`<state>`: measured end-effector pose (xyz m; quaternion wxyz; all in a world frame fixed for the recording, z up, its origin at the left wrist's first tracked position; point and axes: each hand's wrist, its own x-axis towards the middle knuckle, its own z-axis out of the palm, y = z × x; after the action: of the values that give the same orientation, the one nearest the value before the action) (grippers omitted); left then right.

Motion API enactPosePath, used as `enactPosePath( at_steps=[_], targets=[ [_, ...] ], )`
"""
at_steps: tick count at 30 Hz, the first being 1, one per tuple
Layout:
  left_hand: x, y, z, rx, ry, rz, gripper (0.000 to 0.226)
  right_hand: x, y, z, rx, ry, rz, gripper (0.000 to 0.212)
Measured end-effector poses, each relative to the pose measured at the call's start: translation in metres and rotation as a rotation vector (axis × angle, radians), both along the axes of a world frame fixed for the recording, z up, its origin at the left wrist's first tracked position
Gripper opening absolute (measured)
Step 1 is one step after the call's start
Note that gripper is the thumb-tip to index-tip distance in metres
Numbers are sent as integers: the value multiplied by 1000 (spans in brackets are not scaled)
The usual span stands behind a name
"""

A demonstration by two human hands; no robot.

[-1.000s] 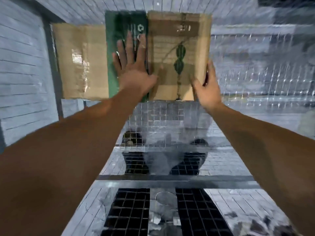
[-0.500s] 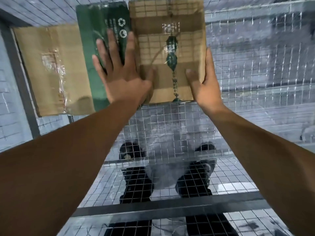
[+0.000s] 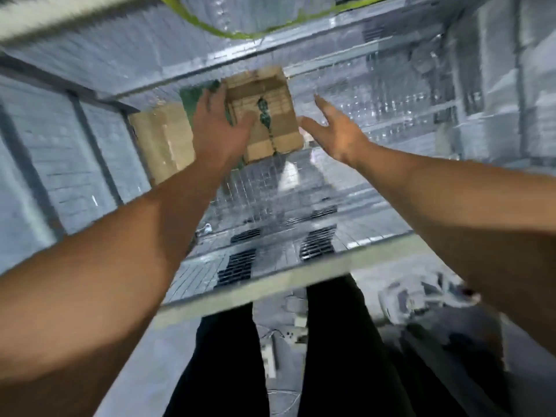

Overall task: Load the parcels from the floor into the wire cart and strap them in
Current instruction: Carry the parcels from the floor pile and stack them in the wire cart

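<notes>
Three parcels lie side by side on the mesh floor of the wire cart (image 3: 270, 188): a plain brown box (image 3: 162, 139) at the left, a green box (image 3: 192, 99) in the middle and a brown box with a green print (image 3: 264, 109) at the right. My left hand (image 3: 219, 127) lies with straight fingers over the seam between the green box and the printed box. My right hand (image 3: 334, 133) hovers spread just to the right of the printed box, apart from it and holding nothing. The view is blurred.
The cart's near top rail (image 3: 285, 281) runs across below my arms, with my dark trouser legs (image 3: 234, 356) behind it. A yellow-green strap (image 3: 240, 33) loops over the far rim. Mesh walls close in left and right. White packets (image 3: 421, 296) lie on the floor at the right.
My view has pulled back and up, so the parcels look smaller and deeper in the cart. My right hand has come off the printed box's right side and spread open.
</notes>
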<state>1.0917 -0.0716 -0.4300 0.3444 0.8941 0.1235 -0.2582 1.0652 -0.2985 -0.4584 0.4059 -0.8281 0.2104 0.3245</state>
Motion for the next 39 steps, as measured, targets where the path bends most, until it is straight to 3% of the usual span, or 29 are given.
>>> enactPosePath(
  at_steps=[5, 8, 16, 22, 31, 36, 39],
  targets=[
    [-40, -27, 124, -324, 48, -95, 64, -51, -22, 150, -231, -173, -130, 79],
    [-67, -47, 195, -362, -4, -242, 70, -106, -40, 229, -359, -260, -206, 81],
    [-159, -151, 342, -245, -384, -1092, 80, -336, -72, 372, -703, -315, -713, 77],
    [-306, -242, 397, -464, -514, -1432, 83, -515, -60, 420, -958, -345, -1136, 81],
    [-582, -279, 396, -651, -261, -1863, 73, -752, 26, 447, -1144, -253, -1678, 74],
    [-678, -298, 381, -617, -48, -1893, 83, -827, 62, 419, -985, -173, -1933, 74],
    [-706, -323, 370, -546, 89, -1803, 98, -847, 68, 400, -910, -104, -1943, 76]
  ],
)
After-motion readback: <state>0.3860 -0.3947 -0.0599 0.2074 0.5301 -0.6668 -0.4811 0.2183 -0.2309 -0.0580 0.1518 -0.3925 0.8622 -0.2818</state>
